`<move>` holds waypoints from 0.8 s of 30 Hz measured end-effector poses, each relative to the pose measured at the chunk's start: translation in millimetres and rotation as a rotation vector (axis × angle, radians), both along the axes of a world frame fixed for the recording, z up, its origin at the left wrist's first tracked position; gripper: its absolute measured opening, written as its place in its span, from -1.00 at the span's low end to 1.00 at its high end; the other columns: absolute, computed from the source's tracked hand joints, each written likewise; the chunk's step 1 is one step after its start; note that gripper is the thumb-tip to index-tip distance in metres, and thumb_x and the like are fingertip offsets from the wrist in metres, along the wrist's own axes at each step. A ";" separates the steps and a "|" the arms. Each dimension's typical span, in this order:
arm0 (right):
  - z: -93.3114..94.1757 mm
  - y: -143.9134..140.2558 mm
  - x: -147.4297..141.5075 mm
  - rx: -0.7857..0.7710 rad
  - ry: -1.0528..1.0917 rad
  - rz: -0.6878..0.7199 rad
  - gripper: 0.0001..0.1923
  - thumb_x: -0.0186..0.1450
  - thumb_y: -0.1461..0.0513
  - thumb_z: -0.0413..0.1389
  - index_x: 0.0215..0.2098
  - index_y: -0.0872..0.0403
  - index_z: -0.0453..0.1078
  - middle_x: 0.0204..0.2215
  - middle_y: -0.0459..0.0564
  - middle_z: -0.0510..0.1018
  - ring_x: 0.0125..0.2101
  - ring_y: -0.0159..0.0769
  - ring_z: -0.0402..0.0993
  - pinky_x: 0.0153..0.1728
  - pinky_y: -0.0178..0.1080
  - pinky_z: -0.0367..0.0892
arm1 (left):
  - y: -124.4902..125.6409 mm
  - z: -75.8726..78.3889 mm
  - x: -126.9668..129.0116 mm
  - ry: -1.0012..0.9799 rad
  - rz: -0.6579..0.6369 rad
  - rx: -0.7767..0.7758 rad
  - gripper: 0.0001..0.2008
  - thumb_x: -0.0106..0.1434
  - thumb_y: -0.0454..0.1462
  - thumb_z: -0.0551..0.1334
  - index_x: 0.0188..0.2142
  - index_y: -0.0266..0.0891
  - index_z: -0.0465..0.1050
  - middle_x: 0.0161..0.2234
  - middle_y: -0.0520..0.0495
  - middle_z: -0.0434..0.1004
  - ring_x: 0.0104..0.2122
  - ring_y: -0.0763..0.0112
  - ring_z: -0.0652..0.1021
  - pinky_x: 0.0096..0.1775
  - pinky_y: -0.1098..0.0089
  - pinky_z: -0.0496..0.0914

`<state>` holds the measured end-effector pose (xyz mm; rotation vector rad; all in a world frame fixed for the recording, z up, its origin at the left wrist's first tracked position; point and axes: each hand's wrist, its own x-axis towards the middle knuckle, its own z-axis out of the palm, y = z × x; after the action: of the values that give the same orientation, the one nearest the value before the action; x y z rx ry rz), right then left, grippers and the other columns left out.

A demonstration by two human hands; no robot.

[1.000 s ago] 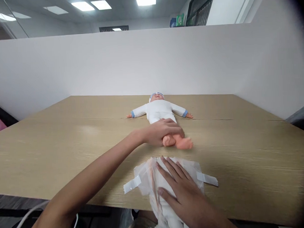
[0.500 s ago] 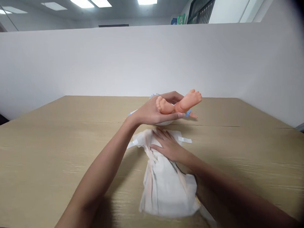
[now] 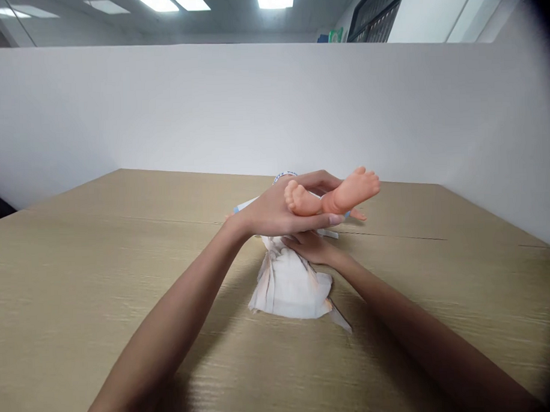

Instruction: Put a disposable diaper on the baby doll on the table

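Note:
A baby doll (image 3: 353, 190) lies on the table with its feet raised toward me. My left hand (image 3: 279, 207) is closed round its lower legs, thumb below and fingers above. Most of the doll's body is hidden behind that hand; a small doll hand shows at the right and a bit of blue-edged white cloth at the left. Underneath, a white diaper (image 3: 291, 289) lies spread out, its far end beneath the doll. My right hand (image 3: 310, 247) presses on the diaper's far part, its fingertips hidden below my left hand. One white fastening tab sticks out at the right.
The wood-look table (image 3: 101, 266) reaches to a white partition wall (image 3: 208, 112) at the back and sides. A seam runs across the table near the doll. Beyond the wall are ceiling lights and a dark-framed window.
My right hand has pushed the diaper away from me, so its far end has gone under the doll. My left hand still holds the legs up.

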<state>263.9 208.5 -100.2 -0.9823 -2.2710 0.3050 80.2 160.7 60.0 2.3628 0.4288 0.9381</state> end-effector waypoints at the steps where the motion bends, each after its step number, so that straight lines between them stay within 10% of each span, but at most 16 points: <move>1: 4.0 -12.3 10.0 -0.032 -0.026 0.005 -0.68 0.64 0.12 0.07 0.05 0.14 0.60 0.14 0.08 0.68 0.22 0.00 0.57 0.29 0.00 0.43 | -2.3 -1.8 -1.2 0.005 0.001 0.004 -0.58 0.39 -0.11 0.45 0.17 -0.16 0.60 0.17 -0.16 0.68 0.14 0.13 0.64 0.16 0.17 0.49; 6: 30.8 -83.9 50.8 -0.102 0.012 -0.147 -0.69 0.63 0.02 0.09 0.15 -0.03 0.56 0.15 0.09 0.68 0.22 0.10 0.56 0.26 0.24 0.47 | -15.5 -21.6 -7.8 0.068 0.025 -0.026 -0.55 0.35 -0.09 0.48 0.18 -0.14 0.62 0.14 -0.16 0.69 0.11 0.12 0.65 0.15 0.13 0.52; 9: 41.1 -110.9 49.1 0.008 0.204 -0.236 -0.34 0.50 -0.06 0.26 0.45 -0.03 0.31 0.37 0.19 0.49 0.36 0.19 0.42 0.35 0.29 0.39 | -22.5 -37.3 -9.1 0.086 -0.001 -0.030 -0.54 0.34 -0.08 0.49 0.18 -0.11 0.62 0.11 -0.15 0.71 0.09 0.12 0.66 0.18 0.09 0.51; 14: 44.9 -119.4 39.1 -0.025 0.321 0.010 -0.25 0.51 0.14 0.22 0.58 -0.03 0.14 0.44 0.13 0.43 0.43 0.00 0.37 0.46 0.08 0.32 | -37.7 -53.0 -25.0 0.037 -0.041 0.056 -0.51 0.35 -0.13 0.49 0.23 -0.10 0.54 0.19 -0.19 0.65 0.21 0.09 0.60 0.29 0.04 0.47; 24: -12.7 -100.1 121.0 0.231 -0.096 0.282 -0.52 0.54 0.28 -0.04 0.33 -0.06 0.47 0.33 0.03 0.59 0.43 -0.11 0.41 0.39 0.02 0.40 | -46.4 -120.8 -121.5 0.320 0.113 0.200 -0.43 0.39 -0.23 0.40 0.36 -0.09 0.42 0.36 -0.26 0.52 0.45 -0.03 0.40 0.44 -0.17 0.35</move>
<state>384.9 108.4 -112.9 -0.5706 -2.4677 0.1102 -41.3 114.3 -60.8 2.7081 0.6233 0.6771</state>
